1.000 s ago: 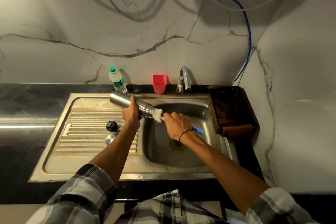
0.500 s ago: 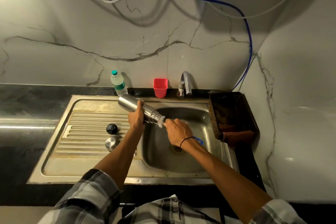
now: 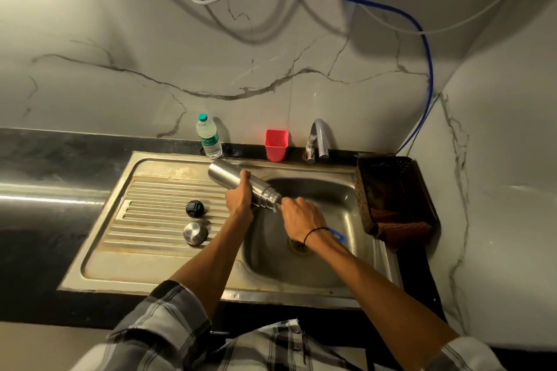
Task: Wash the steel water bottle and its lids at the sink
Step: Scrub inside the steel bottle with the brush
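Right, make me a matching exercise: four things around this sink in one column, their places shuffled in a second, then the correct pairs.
Things:
1. steel bottle
2. black lid
3. red cup
4. plastic water bottle

Places:
A. upright on the dark ledge just left of the tap
B. on the ribbed drainboard, behind the steel lid
C. gripped in the left hand, mouth tilted toward the basin
D. upright at the drainboard's back edge, against the wall

Pairs: 1-C, 2-B, 3-A, 4-D

Silver steel bottle point(image 3: 224, 175), black lid point(image 3: 194, 208), red cup point(image 3: 276, 144), plaid sleeve point(image 3: 156, 331)
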